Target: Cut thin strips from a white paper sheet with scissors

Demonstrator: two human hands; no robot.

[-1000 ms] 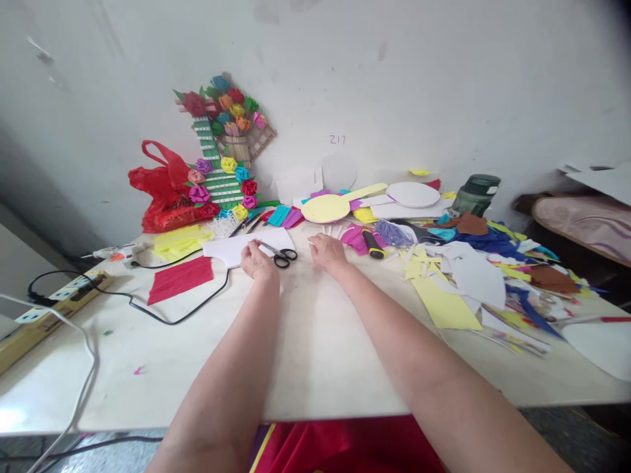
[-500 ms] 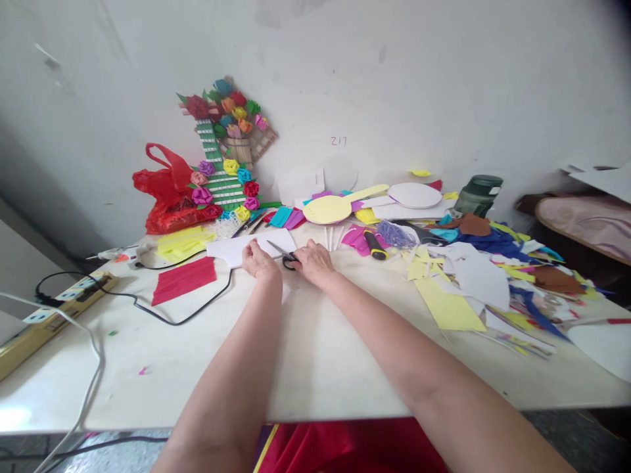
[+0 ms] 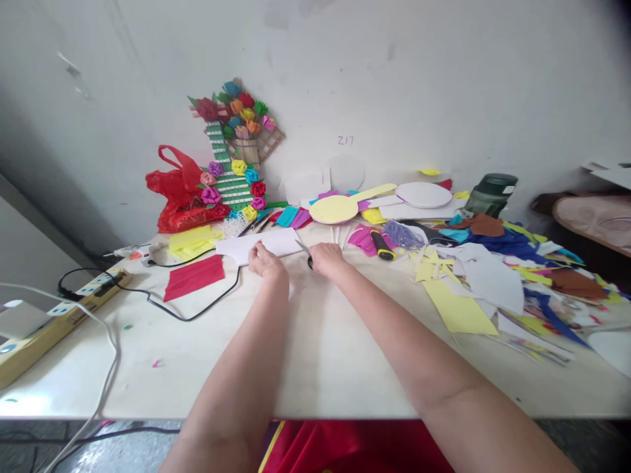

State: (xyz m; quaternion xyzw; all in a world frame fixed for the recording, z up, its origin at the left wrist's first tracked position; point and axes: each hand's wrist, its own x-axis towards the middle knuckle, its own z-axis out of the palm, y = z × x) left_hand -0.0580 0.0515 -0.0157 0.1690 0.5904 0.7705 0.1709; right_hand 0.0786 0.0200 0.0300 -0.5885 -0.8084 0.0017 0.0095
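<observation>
My left hand [image 3: 266, 260] is closed on the lower edge of a white paper piece [image 3: 236, 245], which lies across the table's middle. My right hand [image 3: 328, 260] grips a pair of dark-handled scissors [image 3: 304, 249], its fingers wrapped round the handles. The blades point up and left, close to the paper's right end. A red paper piece [image 3: 194, 276] lies left of my left hand, with a black cable [image 3: 185, 318] curving beneath it.
A power strip [image 3: 64, 322] runs along the left edge. At the back stand a red bag [image 3: 180, 187] and paper flowers [image 3: 244, 112]. A yellow paddle-shaped piece [image 3: 335, 208], a yellow-black cutter [image 3: 382, 245], a bottle [image 3: 490, 195] and paper scraps [image 3: 493, 272] lie rightward.
The scissors in my right hand have moved off to the right, away from my left hand and the paper's edge. The whole view has shifted slightly.
</observation>
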